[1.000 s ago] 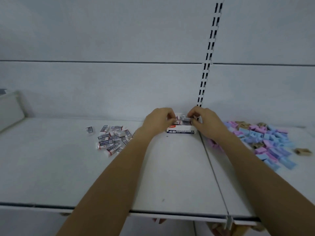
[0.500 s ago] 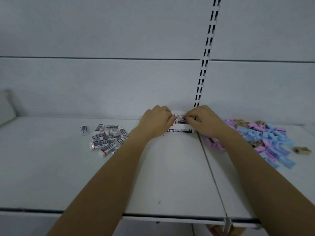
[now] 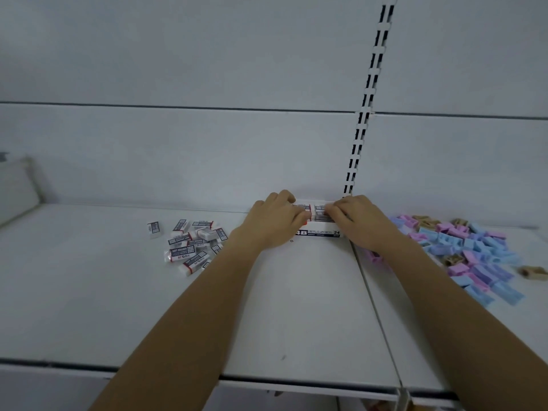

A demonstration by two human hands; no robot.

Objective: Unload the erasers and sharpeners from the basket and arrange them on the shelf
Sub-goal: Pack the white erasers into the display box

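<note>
A white eraser box (image 3: pixel 318 232) marked 4B stands at the back of the white shelf (image 3: pixel 296 307), against the wall. Small wrapped erasers (image 3: pixel 318 209) lie in rows inside it. My left hand (image 3: pixel 274 222) and my right hand (image 3: pixel 357 221) reach over the box from either side, fingers curled onto the erasers in it. Whether either hand pinches an eraser I cannot tell. Several loose wrapped erasers (image 3: pixel 189 244) lie scattered left of the box. A heap of pink, blue and tan sharpeners (image 3: pixel 471 250) lies to the right. No basket is in view.
A slotted upright (image 3: pixel 364 114) runs up the back wall just behind the box. A seam (image 3: pixel 375 304) divides the shelf into two boards. The shelf's front edge (image 3: pixel 267 381) runs below my forearms. A white side panel (image 3: pixel 14 191) closes the far left.
Both hands have stayed over the box, with the fingers shifting slightly among the erasers. The view has drifted a little; nothing else moved.
</note>
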